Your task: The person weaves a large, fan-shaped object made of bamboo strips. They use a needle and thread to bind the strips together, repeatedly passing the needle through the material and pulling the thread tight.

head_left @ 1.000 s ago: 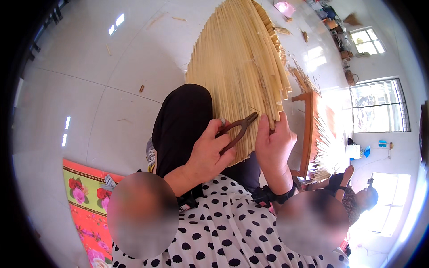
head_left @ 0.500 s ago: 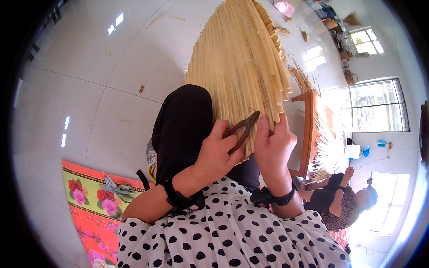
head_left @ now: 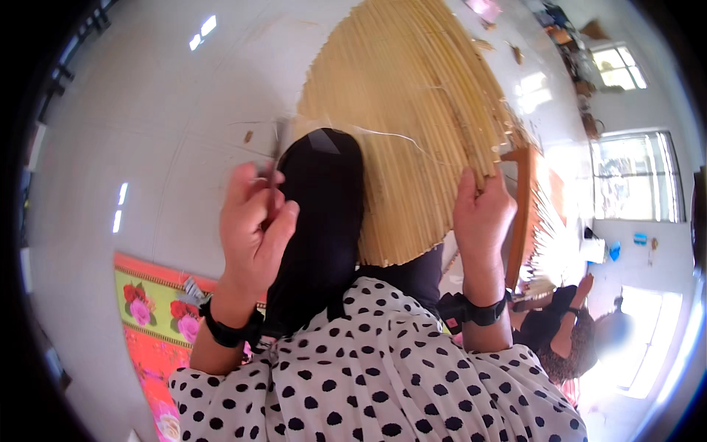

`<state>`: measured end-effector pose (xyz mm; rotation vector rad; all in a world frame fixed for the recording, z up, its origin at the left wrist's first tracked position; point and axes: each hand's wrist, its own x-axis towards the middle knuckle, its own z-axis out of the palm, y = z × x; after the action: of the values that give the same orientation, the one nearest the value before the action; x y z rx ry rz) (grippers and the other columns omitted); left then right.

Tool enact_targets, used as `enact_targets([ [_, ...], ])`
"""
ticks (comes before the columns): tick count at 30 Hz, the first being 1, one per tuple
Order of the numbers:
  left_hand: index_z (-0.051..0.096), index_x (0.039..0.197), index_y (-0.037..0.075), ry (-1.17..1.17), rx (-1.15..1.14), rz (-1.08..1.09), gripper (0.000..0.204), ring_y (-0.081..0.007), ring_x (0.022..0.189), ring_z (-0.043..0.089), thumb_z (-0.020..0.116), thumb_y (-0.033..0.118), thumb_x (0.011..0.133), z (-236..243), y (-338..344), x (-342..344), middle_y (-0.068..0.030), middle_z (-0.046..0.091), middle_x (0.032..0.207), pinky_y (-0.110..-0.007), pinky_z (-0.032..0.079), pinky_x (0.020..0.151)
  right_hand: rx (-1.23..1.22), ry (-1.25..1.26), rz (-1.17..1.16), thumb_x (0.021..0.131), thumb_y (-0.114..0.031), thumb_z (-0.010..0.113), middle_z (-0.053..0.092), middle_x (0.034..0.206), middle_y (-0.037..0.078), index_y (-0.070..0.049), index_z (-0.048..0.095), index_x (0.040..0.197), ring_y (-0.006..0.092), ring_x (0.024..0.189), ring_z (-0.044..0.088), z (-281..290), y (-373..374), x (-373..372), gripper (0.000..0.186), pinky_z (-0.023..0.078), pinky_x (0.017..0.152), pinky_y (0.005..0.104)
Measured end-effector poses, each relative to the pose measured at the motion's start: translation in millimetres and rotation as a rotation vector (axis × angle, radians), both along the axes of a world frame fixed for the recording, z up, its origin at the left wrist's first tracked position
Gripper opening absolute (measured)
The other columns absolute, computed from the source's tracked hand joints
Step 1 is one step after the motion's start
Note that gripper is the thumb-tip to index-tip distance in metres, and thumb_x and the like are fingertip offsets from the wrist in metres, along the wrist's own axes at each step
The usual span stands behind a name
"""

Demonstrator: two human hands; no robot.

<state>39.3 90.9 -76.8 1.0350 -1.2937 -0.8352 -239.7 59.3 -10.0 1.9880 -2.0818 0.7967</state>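
Note:
A large fan-shaped panel of pale reed stalks (head_left: pixel 390 177) lies across my lap and stretches away from me. My right hand (head_left: pixel 482 214) is closed on its right edge, fingers curled round the stalk ends. Left of my raised knee, my left hand (head_left: pixel 254 228) is closed round a pair of dark pliers (head_left: pixel 275 166); motion blurs them, and their jaws point away from me. A thin pale thread (head_left: pixel 394 135) runs across the stalks toward my knee. Whether the pliers' jaws grip its end I cannot tell.
A red floral cloth (head_left: pixel 151 346) lies on the tiled floor at lower left. To the right stands a wooden frame (head_left: pixel 524 191) with more stalks beside it. Another person (head_left: pixel 563 331) sits at the far right, near the windows.
My left hand has moved left with the pliers, off the panel and past my knee. A thread now shows stretched over the stalks. My right hand has shifted slightly right with the panel's edge.

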Motion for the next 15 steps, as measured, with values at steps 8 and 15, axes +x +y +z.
enact_targets([
  [8, 0.062, 0.084, -0.004, -0.108, 0.660, -0.309, 0.019, -0.0152, 0.082, 0.052, 0.063, 0.014, 0.087, -81.5, 55.8, 120.7, -0.0102, 0.056, 0.107, -0.029, 0.043, 0.069, -0.011, 0.032, 0.038, 0.092, -0.018, 0.065, 0.065, 0.068, 0.018, 0.002, 0.064, 0.109, 0.0290, 0.056, 0.066, -1.1, 11.0, 1.9, 0.027, 0.051, 0.052, 0.0371],
  [15, 0.066, 0.083, -0.005, -0.980, 0.933, 0.129, 0.034, -0.0451, 0.083, 0.063, 0.062, 0.029, 0.085, -315.7, 190.4, 182.0, -0.0279, 0.064, 0.082, -0.054, 0.050, 0.073, -0.018, 0.019, 0.084, 0.092, -0.018, 0.065, 0.063, 0.065, 0.017, 0.002, 0.064, 0.104, 0.0301, 0.054, 0.065, 2.7, 11.2, 3.6, 0.024, 0.050, 0.050, 0.0376],
])
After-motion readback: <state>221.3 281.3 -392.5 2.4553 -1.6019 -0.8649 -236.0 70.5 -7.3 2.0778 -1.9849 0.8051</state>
